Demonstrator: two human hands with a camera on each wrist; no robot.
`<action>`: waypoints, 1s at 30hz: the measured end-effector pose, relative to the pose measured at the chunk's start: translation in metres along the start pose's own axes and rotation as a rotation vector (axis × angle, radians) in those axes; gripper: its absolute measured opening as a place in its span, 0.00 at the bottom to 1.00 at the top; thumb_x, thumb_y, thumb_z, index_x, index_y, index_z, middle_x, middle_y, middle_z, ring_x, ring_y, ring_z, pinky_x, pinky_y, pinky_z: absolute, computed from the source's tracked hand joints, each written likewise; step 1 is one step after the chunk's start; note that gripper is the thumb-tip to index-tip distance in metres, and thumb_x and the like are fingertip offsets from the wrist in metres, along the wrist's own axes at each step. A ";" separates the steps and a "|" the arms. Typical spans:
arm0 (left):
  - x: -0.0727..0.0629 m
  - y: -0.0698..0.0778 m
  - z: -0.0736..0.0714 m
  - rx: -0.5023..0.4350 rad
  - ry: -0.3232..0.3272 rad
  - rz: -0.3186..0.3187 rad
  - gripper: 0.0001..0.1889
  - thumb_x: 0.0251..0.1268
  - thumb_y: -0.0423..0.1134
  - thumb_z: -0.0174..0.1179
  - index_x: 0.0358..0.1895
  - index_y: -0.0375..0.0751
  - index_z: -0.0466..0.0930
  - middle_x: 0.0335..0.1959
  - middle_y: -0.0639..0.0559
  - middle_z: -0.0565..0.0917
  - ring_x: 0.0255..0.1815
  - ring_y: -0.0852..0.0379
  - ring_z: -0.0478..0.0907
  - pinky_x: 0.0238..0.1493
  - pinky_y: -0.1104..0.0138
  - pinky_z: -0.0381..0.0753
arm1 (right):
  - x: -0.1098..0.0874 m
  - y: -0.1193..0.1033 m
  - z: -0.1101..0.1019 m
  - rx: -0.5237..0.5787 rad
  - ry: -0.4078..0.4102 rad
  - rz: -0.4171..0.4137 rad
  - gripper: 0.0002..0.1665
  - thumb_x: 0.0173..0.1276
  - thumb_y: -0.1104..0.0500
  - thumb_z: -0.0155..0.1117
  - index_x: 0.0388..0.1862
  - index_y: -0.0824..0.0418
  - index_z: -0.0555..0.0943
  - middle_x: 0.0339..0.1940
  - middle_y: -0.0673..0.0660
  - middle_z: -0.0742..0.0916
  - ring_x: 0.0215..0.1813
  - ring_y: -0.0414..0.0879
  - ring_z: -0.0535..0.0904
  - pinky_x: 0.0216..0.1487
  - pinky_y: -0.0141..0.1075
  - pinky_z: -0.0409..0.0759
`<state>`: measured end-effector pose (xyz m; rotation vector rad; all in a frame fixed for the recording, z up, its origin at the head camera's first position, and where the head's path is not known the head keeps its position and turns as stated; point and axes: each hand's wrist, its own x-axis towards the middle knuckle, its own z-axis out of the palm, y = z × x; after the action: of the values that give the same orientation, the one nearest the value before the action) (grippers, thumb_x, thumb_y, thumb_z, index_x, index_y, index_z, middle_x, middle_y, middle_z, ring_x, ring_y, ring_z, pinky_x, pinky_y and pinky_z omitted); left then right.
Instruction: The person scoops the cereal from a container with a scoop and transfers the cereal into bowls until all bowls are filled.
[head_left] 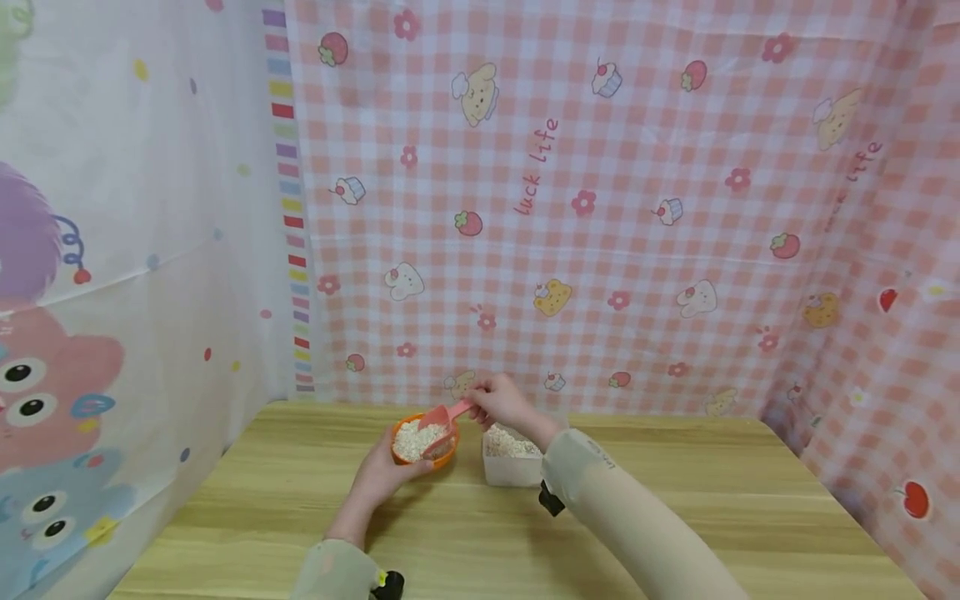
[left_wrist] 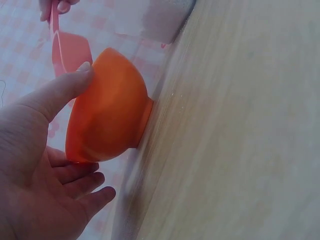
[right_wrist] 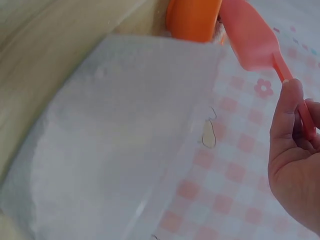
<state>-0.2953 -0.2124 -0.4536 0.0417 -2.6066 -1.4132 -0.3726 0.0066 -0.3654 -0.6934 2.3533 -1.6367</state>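
Note:
My left hand (head_left: pixel 381 473) holds an orange bowl (left_wrist: pixel 111 107) on the wooden table. Its thumb lies at the rim, and the fingers are round the far side in the left wrist view. Pale flakes or grains (head_left: pixel 411 440) fill the bowl. With my right hand (head_left: pixel 504 403) I pinch the handle of a pink scoop (right_wrist: pixel 250 37), its head tilted down over the bowl's right side. Just right of the bowl, below the right forearm, stands a whitish translucent box (head_left: pixel 512 472) with similar pale grains (head_left: pixel 507 442) in it.
The wooden table (head_left: pixel 450 542) ends at the back against a pink checked cloth (head_left: pixel 630 267). A white cartoon-print cloth (head_left: pixel 195 333) hangs at the left, another checked cloth (head_left: pixel 885 375) at the right. Dark wrist devices (head_left: pixel 389 586) sit at both sleeves.

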 end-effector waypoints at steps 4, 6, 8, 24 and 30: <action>0.000 -0.001 0.001 0.000 -0.002 -0.004 0.57 0.49 0.50 0.74 0.74 0.25 0.48 0.71 0.27 0.60 0.70 0.32 0.57 0.67 0.41 0.58 | -0.002 -0.004 -0.009 -0.077 -0.005 -0.008 0.12 0.74 0.63 0.54 0.37 0.71 0.81 0.25 0.63 0.83 0.20 0.43 0.76 0.21 0.33 0.81; 0.000 -0.002 0.001 0.002 -0.002 -0.005 0.57 0.49 0.51 0.74 0.74 0.25 0.48 0.70 0.27 0.60 0.70 0.31 0.58 0.67 0.41 0.58 | -0.002 -0.006 -0.012 -0.108 -0.006 -0.008 0.13 0.74 0.63 0.54 0.35 0.70 0.81 0.25 0.64 0.84 0.20 0.42 0.75 0.21 0.33 0.81; 0.000 -0.002 0.001 0.002 -0.002 -0.007 0.57 0.49 0.51 0.74 0.73 0.25 0.48 0.70 0.27 0.60 0.70 0.31 0.58 0.67 0.41 0.58 | -0.004 -0.008 -0.016 -0.133 -0.006 -0.009 0.13 0.74 0.63 0.55 0.34 0.70 0.81 0.24 0.63 0.83 0.19 0.42 0.75 0.21 0.34 0.81; -0.001 -0.001 0.001 -0.004 -0.008 -0.005 0.57 0.49 0.51 0.74 0.74 0.24 0.48 0.70 0.27 0.60 0.70 0.31 0.57 0.67 0.41 0.59 | -0.001 -0.017 -0.026 -0.347 0.023 -0.043 0.12 0.74 0.61 0.56 0.42 0.68 0.83 0.20 0.56 0.82 0.18 0.41 0.75 0.22 0.37 0.82; 0.000 -0.002 0.001 -0.004 -0.003 0.005 0.56 0.49 0.50 0.74 0.74 0.25 0.48 0.70 0.26 0.60 0.70 0.31 0.58 0.66 0.40 0.59 | -0.002 -0.020 -0.026 -0.368 0.029 -0.061 0.13 0.74 0.61 0.56 0.45 0.69 0.83 0.20 0.55 0.81 0.17 0.41 0.75 0.25 0.45 0.84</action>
<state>-0.2960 -0.2124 -0.4556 0.0324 -2.6045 -1.4187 -0.3761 0.0240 -0.3373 -0.8164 2.7116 -1.2497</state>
